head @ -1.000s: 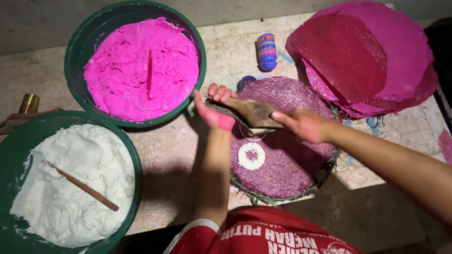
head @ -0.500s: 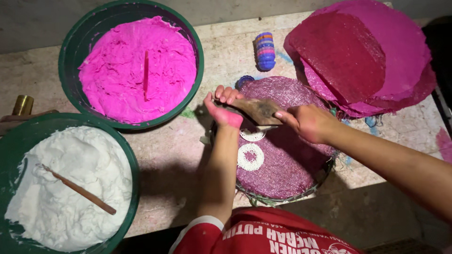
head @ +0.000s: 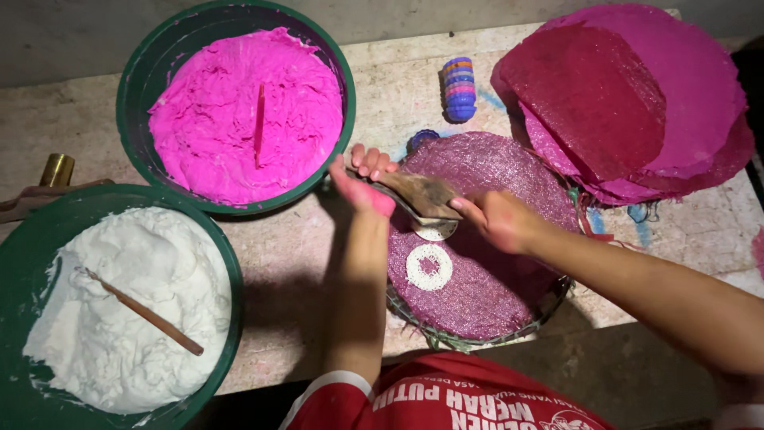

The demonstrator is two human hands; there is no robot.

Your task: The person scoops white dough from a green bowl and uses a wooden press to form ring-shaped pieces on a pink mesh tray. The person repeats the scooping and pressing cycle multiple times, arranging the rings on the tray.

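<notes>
My left hand (head: 364, 181), smeared pink, rests at the left rim of a round tray covered in purple mesh (head: 509, 171). It holds one end of a brown flat scraper (head: 423, 192). My right hand (head: 500, 220) grips the other end of the scraper above the mesh. Under the scraper sits a small round mould with white paste (head: 434, 230). A finished white lacy ring (head: 429, 267) lies on the mesh just below it.
A green basin of pink paste (head: 239, 111) with a stick stands at the back left. A green basin of white paste (head: 119, 310) with a wooden stick sits front left. Stacked pink mesh discs (head: 637, 103) lie back right. A stack of coloured rings (head: 459, 87) lies behind the tray.
Both hands with the scraper have shifted slightly across the mould. The white ring on the mesh has stayed in place.
</notes>
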